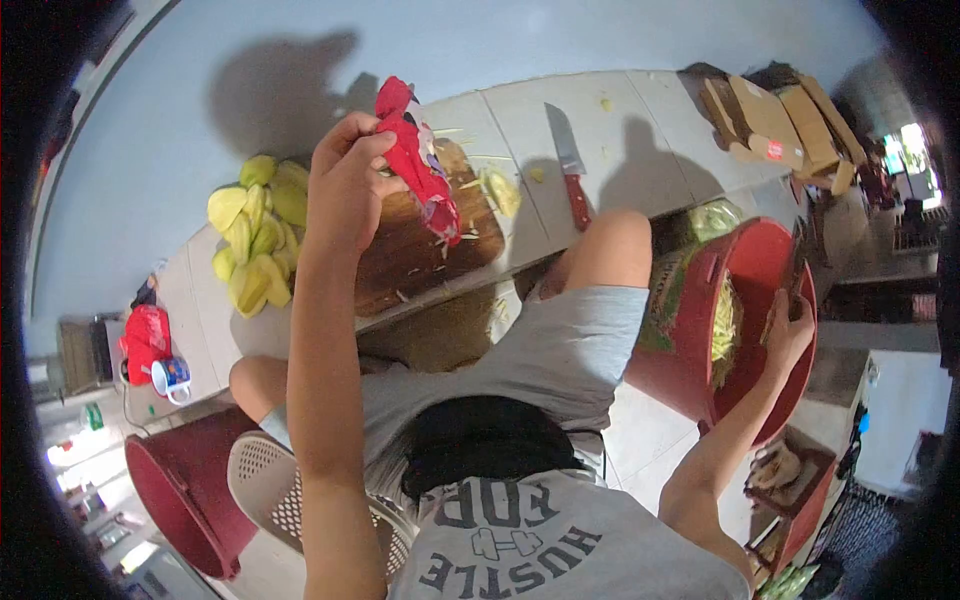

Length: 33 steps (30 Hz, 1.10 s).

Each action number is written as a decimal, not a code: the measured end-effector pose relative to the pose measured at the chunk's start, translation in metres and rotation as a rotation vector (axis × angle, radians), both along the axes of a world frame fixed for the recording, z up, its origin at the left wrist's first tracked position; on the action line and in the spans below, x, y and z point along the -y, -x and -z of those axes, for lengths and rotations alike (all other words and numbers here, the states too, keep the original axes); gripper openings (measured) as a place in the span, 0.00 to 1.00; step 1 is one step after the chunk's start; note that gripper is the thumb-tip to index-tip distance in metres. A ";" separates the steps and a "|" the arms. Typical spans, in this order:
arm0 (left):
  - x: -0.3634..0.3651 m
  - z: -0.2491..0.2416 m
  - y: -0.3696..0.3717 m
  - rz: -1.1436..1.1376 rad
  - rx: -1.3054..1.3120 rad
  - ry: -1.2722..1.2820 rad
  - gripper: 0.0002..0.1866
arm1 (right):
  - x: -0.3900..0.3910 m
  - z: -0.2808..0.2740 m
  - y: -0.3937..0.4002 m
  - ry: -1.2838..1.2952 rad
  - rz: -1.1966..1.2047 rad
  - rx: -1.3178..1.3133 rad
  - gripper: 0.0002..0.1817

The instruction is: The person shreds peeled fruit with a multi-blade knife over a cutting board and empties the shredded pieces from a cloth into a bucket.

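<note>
My left hand (350,175) pinches a red patterned cloth (420,165) above a wooden cutting board (400,250) on the tiled counter. Pale shreds lie on and beside the board. Over at the right, my right hand (792,325) is closed round a dark, long object (797,262), perhaps a knife, at the red tub (690,330). Light green shreds (724,335) lie inside that tub. A knife with a red handle (571,165) rests on the counter. Peeled green-yellow fruit (255,235) is piled left of the board.
A cut fruit piece (500,192) lies right of the board. Opened cardboard boxes (775,120) stand at the counter's right end. A mug (171,378) is at its left end. Below are another red tub (190,490) and a perforated plastic chair (265,480).
</note>
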State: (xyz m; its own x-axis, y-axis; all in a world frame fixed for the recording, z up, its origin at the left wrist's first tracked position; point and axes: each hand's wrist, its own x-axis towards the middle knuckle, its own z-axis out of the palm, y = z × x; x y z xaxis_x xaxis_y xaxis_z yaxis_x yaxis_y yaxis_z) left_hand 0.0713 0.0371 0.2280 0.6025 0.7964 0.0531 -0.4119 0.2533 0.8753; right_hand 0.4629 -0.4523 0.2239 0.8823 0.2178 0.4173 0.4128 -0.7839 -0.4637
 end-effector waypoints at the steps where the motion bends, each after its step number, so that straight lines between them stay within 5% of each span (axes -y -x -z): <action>1: -0.006 0.004 0.009 -0.011 0.080 0.055 0.03 | -0.014 -0.012 0.012 0.015 0.016 -0.021 0.24; 5: 0.013 0.021 0.045 -0.230 0.163 0.192 0.05 | -0.084 -0.034 0.067 0.010 -0.050 0.081 0.20; 9: 0.026 0.121 0.121 -0.403 -0.468 0.205 0.09 | -0.155 -0.044 0.128 -0.141 -0.304 -0.019 0.16; 13: 0.026 0.161 0.180 -0.626 -0.691 0.185 0.10 | -0.214 -0.029 0.180 -0.056 -0.630 -0.231 0.12; 15: 0.010 0.165 0.199 -0.713 -1.049 -0.231 0.10 | -0.243 -0.002 0.197 -0.013 -0.863 -0.045 0.13; 19: -0.025 0.137 0.203 -0.872 -1.188 -0.488 0.10 | -0.296 0.024 0.250 0.207 -0.939 -0.562 0.17; 25: -0.084 0.139 0.176 -0.595 -1.443 -0.918 0.18 | -0.344 0.106 0.289 0.206 -1.114 -0.439 0.19; 27: -0.101 0.148 0.163 -0.274 -1.588 -1.334 0.24 | -0.349 0.121 0.294 0.313 -1.076 -0.558 0.19; 33: -0.142 0.163 0.142 0.093 -1.810 -1.333 0.30 | -0.349 0.119 0.290 0.367 -1.054 -0.627 0.18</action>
